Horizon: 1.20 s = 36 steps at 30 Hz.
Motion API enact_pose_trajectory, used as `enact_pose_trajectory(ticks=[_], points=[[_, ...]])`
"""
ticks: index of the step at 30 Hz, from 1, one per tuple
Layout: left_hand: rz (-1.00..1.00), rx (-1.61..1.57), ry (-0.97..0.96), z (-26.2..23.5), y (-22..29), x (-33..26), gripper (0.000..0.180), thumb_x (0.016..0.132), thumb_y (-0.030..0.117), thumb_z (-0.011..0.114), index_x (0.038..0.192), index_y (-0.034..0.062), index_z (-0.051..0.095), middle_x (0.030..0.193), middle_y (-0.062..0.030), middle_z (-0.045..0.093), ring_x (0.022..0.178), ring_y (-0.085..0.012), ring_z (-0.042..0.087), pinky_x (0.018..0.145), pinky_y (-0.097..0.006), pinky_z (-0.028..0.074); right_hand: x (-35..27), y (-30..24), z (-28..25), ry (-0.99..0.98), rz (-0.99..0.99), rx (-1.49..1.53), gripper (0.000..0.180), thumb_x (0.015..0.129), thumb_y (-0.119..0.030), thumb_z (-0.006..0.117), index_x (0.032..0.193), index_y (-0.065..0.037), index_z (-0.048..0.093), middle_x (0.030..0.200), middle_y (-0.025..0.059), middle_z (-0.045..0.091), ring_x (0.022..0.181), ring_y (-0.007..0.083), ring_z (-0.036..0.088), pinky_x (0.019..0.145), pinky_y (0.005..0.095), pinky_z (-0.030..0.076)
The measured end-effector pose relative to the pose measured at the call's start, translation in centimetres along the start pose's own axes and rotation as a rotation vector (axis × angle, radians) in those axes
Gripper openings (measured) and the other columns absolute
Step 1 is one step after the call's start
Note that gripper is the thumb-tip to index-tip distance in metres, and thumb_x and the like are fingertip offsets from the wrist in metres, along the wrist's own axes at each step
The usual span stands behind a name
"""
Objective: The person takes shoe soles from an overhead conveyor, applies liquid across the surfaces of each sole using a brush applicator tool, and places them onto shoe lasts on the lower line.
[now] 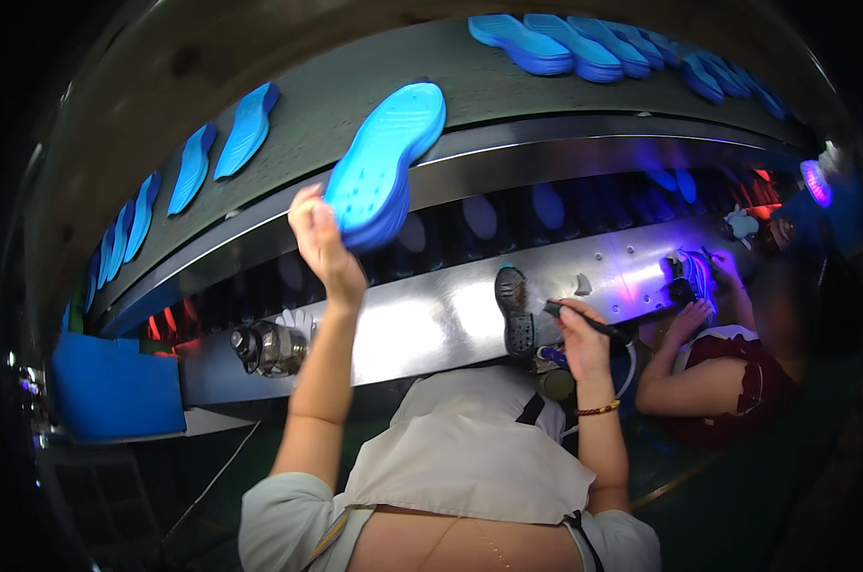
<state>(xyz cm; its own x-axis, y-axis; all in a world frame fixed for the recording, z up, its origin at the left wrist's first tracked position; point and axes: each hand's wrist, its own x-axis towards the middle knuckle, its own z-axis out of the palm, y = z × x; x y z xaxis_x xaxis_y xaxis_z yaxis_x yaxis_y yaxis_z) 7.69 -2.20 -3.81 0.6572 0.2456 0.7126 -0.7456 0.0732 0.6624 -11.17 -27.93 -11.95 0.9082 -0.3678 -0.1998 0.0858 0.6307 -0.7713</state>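
Observation:
My left hand [325,238] is closed on the lower end of a bright blue shoe sole [384,153], which it holds tilted over the front edge of the belt. Whether the sole's far end touches the belt I cannot tell. In my right hand [584,338] is a black-handled brush [598,324], its tip pointing left; a pale hose runs down beside that hand. Just left of the brush tip, a dark shoe sole [514,310] with a brown-streaked upper half lies lengthwise on the metal bench [403,319]. Tip and sole look very close; contact is unclear.
More blue soles [246,131] lie along the dark belt [308,105], several at far right. A metal-and-glass pot [269,348] stands at the bench's left, near a blue box [117,386]. To my right a co-worker [718,381] handles a violet-lit piece beneath a lamp [817,181].

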Motion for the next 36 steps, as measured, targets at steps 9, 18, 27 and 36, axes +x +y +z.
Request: enact_pose_trajectory(ticks=[9, 18, 27, 36], points=[[-1.145, -0.910, -0.324, -7.9, 4.0, -8.3, 0.101, 0.064, 0.058, 0.065, 0.134, 0.0000, 0.020, 0.124, -0.0214, 0.042, 0.116, -0.0300, 0.043, 0.098, -0.044, 0.034, -0.6, -4.1, 5.3, -0.346, -0.130, 0.057, 0.020, 0.076, 0.001, 0.053, 0.095, 0.005, 0.057, 0.097, 0.0187, 0.060, 0.093, 0.0242, 0.057, 0.089, 0.0334, 0.042], [-1.398, -1.175, -0.408, -2.1, 4.2, -12.0, 0.098, 0.068, 0.079, 0.030, 0.133, 0.0056, 0.026, 0.125, -0.0242, 0.040, 0.111, -0.0368, 0.045, 0.096, -0.049, 0.033, 3.1, -0.3, 11.2, -0.355, 0.036, -0.233, 0.017, 0.077, 0.000, 0.056, 0.093, 0.005, 0.060, 0.092, 0.0157, 0.063, 0.083, 0.0165, 0.060, 0.079, 0.0271, 0.046], [-1.381, -0.819, -0.165, -0.5, 4.0, -12.6, 0.087, 0.076, 0.074, 0.007, 0.133, 0.0116, 0.028, 0.124, -0.0130, 0.043, 0.113, -0.0253, 0.043, 0.096, -0.042, 0.034, 1.6, 1.4, 16.7, -0.477, -0.704, -1.008, 0.017, 0.068, -0.005, 0.065, 0.084, -0.001, 0.064, 0.083, 0.0137, 0.062, 0.076, 0.0239, 0.061, 0.068, 0.0297, 0.048], [-1.409, -0.963, -0.174, -4.1, 4.1, -10.2, 0.096, 0.071, 0.079, 0.007, 0.128, 0.0063, 0.036, 0.108, -0.0200, 0.053, 0.098, -0.0330, 0.054, 0.086, -0.047, 0.042, -1.5, -2.1, 12.9, -0.921, -0.457, -0.932, 0.017, 0.067, -0.003, 0.065, 0.084, -0.002, 0.064, 0.078, 0.0086, 0.064, 0.070, 0.0195, 0.061, 0.065, 0.0284, 0.047]])
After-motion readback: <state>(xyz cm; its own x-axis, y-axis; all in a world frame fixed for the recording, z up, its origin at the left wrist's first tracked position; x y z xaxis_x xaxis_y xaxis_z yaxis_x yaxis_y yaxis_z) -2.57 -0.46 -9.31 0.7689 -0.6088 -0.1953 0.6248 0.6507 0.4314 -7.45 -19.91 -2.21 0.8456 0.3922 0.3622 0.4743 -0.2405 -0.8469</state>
